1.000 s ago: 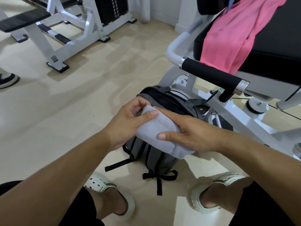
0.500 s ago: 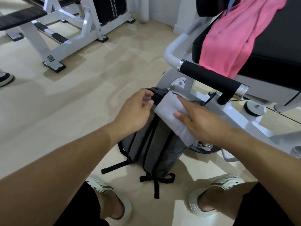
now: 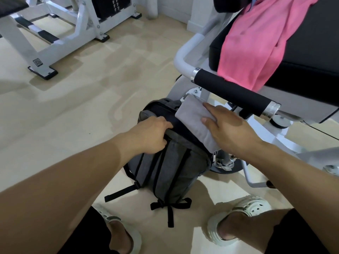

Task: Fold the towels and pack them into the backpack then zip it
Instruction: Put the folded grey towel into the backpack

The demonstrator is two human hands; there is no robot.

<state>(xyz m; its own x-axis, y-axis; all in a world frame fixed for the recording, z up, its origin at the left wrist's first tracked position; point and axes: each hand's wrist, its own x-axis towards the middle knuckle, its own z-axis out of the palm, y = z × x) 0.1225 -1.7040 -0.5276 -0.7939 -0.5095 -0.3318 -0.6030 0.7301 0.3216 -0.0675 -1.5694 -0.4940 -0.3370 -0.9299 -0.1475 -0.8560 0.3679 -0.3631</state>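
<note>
Over the bag's open mouth lay the folded grey towel (image 3: 197, 123), held flat by the right hand (image 3: 231, 129), fingers on top and thumb at its near edge. The bag (image 3: 170, 162) stood on the floor; the left hand (image 3: 150, 136) gripped its near rim. A pink towel (image 3: 256, 46) was draped unfolded on the seat (image 3: 302, 57). Packing had barely begun; zipping remained.

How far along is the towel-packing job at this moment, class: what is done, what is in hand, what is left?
Done: the grey towel is folded into a compact rectangle. In hand: the right hand holds it at the open top of the backpack, whose rim the left hand grips. Left: push it in, fold and pack the pink towel draped on the bench, then zip.
</note>
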